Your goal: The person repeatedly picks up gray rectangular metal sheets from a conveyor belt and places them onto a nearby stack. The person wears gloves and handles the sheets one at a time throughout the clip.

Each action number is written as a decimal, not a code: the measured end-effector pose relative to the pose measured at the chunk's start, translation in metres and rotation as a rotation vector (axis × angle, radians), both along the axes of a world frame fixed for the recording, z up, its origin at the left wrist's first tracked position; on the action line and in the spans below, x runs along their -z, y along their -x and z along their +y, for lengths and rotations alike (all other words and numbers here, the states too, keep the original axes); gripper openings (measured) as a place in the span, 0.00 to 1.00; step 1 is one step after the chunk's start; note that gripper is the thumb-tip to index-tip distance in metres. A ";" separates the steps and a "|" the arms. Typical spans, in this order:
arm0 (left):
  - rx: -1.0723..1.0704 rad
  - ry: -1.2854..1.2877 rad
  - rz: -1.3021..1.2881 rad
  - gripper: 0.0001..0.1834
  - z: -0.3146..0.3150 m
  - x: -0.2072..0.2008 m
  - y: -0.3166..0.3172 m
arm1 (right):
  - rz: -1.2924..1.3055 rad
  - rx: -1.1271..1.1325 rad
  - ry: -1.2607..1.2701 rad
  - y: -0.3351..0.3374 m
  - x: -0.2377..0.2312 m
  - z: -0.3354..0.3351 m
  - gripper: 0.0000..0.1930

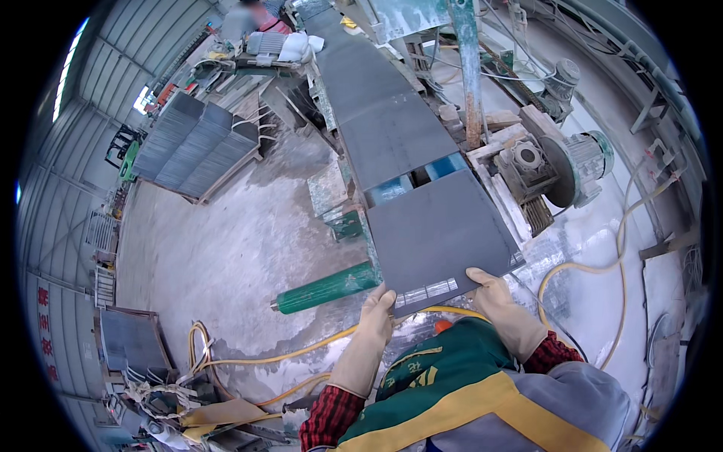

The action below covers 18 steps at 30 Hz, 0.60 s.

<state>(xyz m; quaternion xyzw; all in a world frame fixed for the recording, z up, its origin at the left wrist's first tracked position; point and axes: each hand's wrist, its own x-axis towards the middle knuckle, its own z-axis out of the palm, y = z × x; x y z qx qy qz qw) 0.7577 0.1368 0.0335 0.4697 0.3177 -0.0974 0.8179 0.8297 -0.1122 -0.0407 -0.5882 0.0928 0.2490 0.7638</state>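
Note:
A flat, dark grey stone slab [435,230] lies at the near end of a conveyor line. My left hand [375,307], in a cream rubber glove, grips its near left corner with the thumb on top. On the near edge, further right, my right hand [493,292] in a matching glove holds the slab, thumb on top; the fingers below are mostly hidden. Light strips of the conveyor show beside the slab's near edge. Beyond a gap with blue conveyor parts, another grey slab [399,139] lies on the line, with more behind it.
A green roller [327,288] juts out left of the conveyor. An electric motor [591,167] with a gearbox stands at its right. Yellow hoses [282,360] run along the floor. Stacked slabs [199,147] stand on a pallet at left. Another person [263,19] is at the far end.

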 end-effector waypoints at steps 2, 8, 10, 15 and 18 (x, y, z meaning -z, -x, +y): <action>-0.010 -0.012 -0.029 0.22 0.006 0.005 -0.010 | -0.019 -0.028 0.169 -0.008 -0.013 0.008 0.22; -0.011 -0.017 0.022 0.21 0.019 0.005 -0.044 | -0.180 -0.070 0.387 -0.035 -0.010 0.020 0.20; -0.023 -0.024 0.036 0.20 0.022 0.006 -0.052 | -0.161 -0.100 0.399 -0.045 -0.017 0.026 0.20; -0.005 -0.052 0.075 0.20 0.024 0.010 -0.065 | -0.384 -0.049 0.521 -0.053 0.017 0.026 0.09; -0.017 -0.054 0.113 0.21 0.027 0.024 -0.067 | -0.378 -0.124 0.590 -0.056 0.019 0.021 0.09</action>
